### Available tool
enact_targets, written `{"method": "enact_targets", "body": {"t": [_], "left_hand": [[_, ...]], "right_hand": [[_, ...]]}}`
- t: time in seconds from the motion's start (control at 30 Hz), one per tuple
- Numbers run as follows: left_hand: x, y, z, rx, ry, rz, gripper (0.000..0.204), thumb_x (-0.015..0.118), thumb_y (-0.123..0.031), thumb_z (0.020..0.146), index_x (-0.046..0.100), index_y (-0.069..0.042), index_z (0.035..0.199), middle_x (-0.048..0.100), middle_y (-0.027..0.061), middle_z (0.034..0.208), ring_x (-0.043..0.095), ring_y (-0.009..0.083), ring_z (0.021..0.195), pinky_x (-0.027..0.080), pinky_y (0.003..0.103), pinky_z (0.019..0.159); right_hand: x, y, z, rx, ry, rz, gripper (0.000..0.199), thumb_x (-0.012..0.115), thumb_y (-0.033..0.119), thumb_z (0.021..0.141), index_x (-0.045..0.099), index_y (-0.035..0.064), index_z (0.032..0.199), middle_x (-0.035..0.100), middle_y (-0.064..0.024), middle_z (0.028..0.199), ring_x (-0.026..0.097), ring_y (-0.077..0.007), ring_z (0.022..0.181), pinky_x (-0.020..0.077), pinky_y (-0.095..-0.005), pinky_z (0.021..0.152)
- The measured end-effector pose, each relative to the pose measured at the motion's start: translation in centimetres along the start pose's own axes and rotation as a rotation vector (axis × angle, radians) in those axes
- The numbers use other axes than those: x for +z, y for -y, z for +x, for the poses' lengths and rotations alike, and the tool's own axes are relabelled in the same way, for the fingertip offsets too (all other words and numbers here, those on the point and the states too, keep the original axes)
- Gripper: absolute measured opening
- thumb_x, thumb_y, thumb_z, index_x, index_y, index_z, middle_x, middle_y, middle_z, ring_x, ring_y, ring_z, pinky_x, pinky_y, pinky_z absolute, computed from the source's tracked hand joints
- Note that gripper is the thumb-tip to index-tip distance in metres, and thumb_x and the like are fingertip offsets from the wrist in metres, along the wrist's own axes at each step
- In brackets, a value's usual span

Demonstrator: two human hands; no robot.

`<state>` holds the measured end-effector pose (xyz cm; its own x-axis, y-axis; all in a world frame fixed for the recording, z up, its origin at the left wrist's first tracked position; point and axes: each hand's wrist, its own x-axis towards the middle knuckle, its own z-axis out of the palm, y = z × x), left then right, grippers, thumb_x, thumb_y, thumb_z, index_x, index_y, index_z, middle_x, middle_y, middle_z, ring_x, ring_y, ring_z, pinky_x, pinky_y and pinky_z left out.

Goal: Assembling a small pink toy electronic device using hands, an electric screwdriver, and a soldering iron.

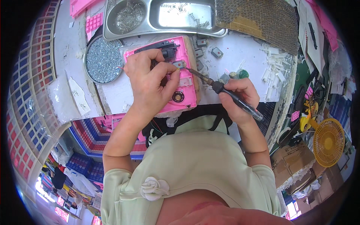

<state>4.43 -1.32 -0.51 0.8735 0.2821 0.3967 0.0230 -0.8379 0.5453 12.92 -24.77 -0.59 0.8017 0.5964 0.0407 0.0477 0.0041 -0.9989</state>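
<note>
My right hand grips a soldering iron by its dark handle, the thin tip angled to the upper left. That tip meets or nearly meets a small silver-grey motor inside an open pink plastic housing. Over the housing's left side, my left hand has thumb and forefinger pinched close to the tip; whatever they hold is too small to make out. A black moulded part lies in the housing's upper end, and a round black part sits lower down. My left hand hides some of the inside.
A round dish of small screws stands left of the housing. Behind is a metal tray with springs. Several loose motors, a small green container and white plastic pieces lie rightward. A yellow fan is far right.
</note>
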Motion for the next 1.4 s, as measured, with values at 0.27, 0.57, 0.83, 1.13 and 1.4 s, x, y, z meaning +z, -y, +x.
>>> {"method": "enact_targets", "body": {"t": [0.27,0.57,0.83,1.13,1.4], "left_hand": [[-0.1,0.0,0.1,0.003,0.004,0.006,0.018,0.083,-0.014,0.066,0.071,-0.014,0.079,0.058,0.0027,0.099,0.054,0.0244,0.095,0.033,0.041,0.083],[-0.1,-0.2,0.0,-0.002,0.01,0.024,0.017,0.083,-0.014,0.067,0.071,-0.014,0.08,0.059,0.0024,0.099,0.054,0.0242,0.096,0.033,0.04,0.084],[0.0,-0.2,0.0,0.005,-0.002,0.043,0.018,0.083,-0.015,0.067,0.071,-0.015,0.081,0.059,0.0025,0.099,0.054,0.0242,0.096,0.033,0.041,0.084],[-0.4,-0.6,0.1,0.004,0.035,0.063,0.016,0.082,-0.009,0.069,0.072,-0.009,0.081,0.057,0.0075,0.1,0.049,0.0266,0.096,0.036,0.04,0.086],[-0.7,-0.8,0.1,-0.009,0.056,0.068,0.017,0.083,-0.009,0.07,0.074,-0.009,0.085,0.057,0.0072,0.101,0.05,0.0261,0.097,0.036,0.039,0.087]], "right_hand": [[-0.6,-0.8,-0.2,-0.111,0.001,-0.067,0.028,0.082,-0.002,0.081,0.062,0.0024,0.101,0.067,-0.0028,0.083,0.055,-0.0037,0.067,0.0438,-0.0207,0.059],[-1.1,-0.9,-0.1,-0.126,-0.02,-0.037,0.03,0.081,-0.004,0.079,0.061,0.0021,0.101,0.066,-0.0033,0.08,0.054,-0.0047,0.065,0.0433,-0.0215,0.058],[-1.4,-0.4,0.4,-0.177,-0.003,-0.046,0.03,0.078,-0.007,0.079,0.06,0.0011,0.101,0.062,-0.0033,0.074,0.05,-0.0059,0.06,0.0398,-0.0221,0.055],[-1.7,-0.7,0.4,-0.176,0.016,-0.016,0.032,0.081,-0.003,0.08,0.059,0.002,0.103,0.063,-0.0039,0.074,0.051,-0.0061,0.059,0.039,-0.0219,0.053],[-1.8,-0.4,0.2,-0.14,0.016,-0.038,0.029,0.08,0.003,0.084,0.058,0.0017,0.103,0.058,-0.0029,0.076,0.047,-0.007,0.062,0.0348,-0.0231,0.056]]}}
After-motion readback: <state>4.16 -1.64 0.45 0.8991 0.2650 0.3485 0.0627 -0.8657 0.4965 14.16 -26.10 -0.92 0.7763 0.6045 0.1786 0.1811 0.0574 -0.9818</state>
